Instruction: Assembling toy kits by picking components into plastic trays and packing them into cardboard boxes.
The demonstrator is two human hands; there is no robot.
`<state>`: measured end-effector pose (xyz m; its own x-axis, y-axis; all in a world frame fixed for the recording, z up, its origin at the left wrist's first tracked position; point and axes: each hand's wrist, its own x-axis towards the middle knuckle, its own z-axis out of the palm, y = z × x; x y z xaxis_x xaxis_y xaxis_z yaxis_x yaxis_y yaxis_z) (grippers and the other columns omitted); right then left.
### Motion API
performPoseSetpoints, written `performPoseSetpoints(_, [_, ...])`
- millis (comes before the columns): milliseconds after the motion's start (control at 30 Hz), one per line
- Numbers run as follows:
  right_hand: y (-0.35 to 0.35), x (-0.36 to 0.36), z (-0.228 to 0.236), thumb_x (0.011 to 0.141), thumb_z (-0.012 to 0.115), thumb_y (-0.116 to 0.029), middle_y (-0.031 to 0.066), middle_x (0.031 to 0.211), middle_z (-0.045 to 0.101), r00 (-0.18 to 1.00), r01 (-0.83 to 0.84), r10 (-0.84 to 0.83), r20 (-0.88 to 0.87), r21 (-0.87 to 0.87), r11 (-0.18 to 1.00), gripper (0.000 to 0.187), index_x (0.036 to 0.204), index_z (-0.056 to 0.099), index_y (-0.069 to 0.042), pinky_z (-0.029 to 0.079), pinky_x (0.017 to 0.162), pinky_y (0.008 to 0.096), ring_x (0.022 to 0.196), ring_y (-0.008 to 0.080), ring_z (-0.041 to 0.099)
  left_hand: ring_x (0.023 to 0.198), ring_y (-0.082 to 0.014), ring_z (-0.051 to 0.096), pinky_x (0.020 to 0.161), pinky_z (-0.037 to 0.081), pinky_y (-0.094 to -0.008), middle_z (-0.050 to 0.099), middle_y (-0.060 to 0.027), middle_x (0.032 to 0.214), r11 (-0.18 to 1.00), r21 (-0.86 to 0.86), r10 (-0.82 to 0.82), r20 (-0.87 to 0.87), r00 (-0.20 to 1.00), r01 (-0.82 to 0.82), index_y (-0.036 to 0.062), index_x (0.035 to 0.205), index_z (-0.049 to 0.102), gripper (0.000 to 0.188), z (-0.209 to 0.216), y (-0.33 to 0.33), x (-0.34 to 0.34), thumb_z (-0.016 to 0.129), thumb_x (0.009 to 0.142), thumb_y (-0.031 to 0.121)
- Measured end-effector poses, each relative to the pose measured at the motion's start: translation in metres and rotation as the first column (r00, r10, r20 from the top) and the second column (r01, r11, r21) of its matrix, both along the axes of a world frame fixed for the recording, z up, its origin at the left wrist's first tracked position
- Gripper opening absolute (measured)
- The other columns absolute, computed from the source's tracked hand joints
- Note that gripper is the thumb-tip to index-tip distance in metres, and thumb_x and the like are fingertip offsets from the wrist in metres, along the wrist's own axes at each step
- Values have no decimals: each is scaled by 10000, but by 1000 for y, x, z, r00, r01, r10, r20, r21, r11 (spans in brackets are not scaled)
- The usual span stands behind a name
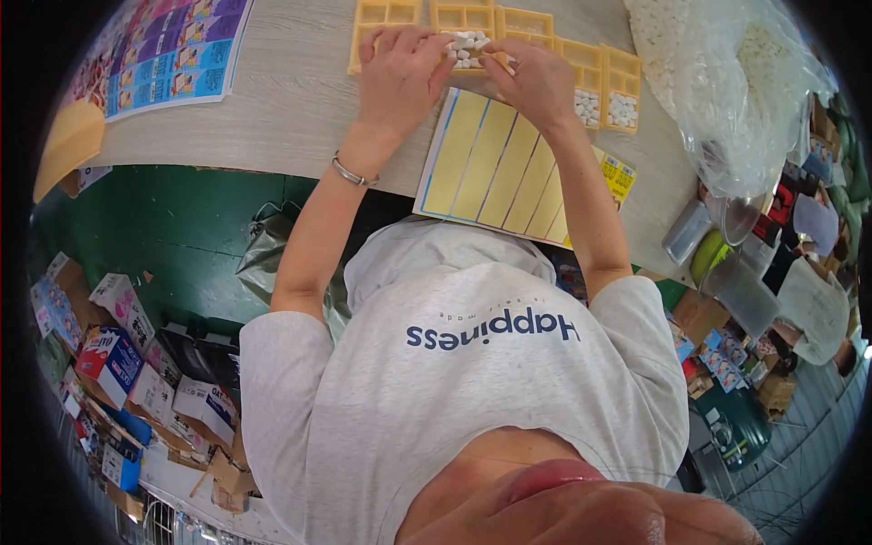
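Small white pieces lie in a pale yellow compartment tray at the far side of the table. My left hand bends over the tray's left side, its fingers curled at the edge and the thumb beside the pieces. From the right, my right hand closes thumb and fingers together, with a small white piece showing between them. Just nearer to me, a card with yellow columns lies partly under my right forearm. Both sets of fingertips are partly hidden.
More yellow trays stand right of my hands, some with white pieces. A clear plastic bag covers the table's right side. A colourful printed sheet lies at left. Boxes crowd the floor at lower left.
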<state>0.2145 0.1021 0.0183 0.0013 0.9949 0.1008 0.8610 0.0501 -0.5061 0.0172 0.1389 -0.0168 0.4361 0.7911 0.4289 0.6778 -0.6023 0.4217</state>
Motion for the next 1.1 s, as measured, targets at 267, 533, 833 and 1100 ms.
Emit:
performPoseSetpoints(267, [4, -1, 1, 900, 659, -232, 78, 842, 686, 991, -127, 126, 38, 13, 992, 259, 1145, 657, -148, 522, 723, 398, 854, 278, 676, 1453, -217, 348, 1181, 141, -578, 461, 41, 1526, 995, -57, -87, -233, 968, 76, 191, 1454, 502, 578, 0, -17, 0, 616, 941, 433])
performPoseSetpoints(533, [6, -1, -7, 883, 660, -82, 114, 937, 681, 994, -108, 108, 11, 49, 993, 273, 1155, 641, -80, 543, 764, 397, 840, 303, 678, 1488, -210, 288, 1194, 104, -594, 416, 40, 1560, 995, -54, -96, -350, 932, 82, 181, 1474, 484, 623, -1, -20, 0, 543, 960, 529])
performPoseSetpoints(833, [0, 11, -7, 823, 777, -110, 73, 826, 691, 938, 80, -43, -344, 93, 992, 200, 1010, 735, -53, 538, 624, 285, 673, 166, 656, 1488, -208, 289, 1199, 124, -581, 424, 26, 1555, 988, -95, -150, -350, 925, 124, 167, 1496, 449, 723, 0, -20, 17, 538, 928, 605])
performPoseSetpoints(1100, [-6, 7, -21, 831, 758, -114, 83, 808, 676, 984, -33, 57, -170, 141, 989, 159, 989, 767, -109, 535, 638, 315, 692, 222, 662, 1484, -246, 299, 1196, 130, -579, 424, -80, 1548, 991, -108, -107, -222, 969, 84, 71, 1480, 441, 660, 10, -22, 15, 536, 969, 479])
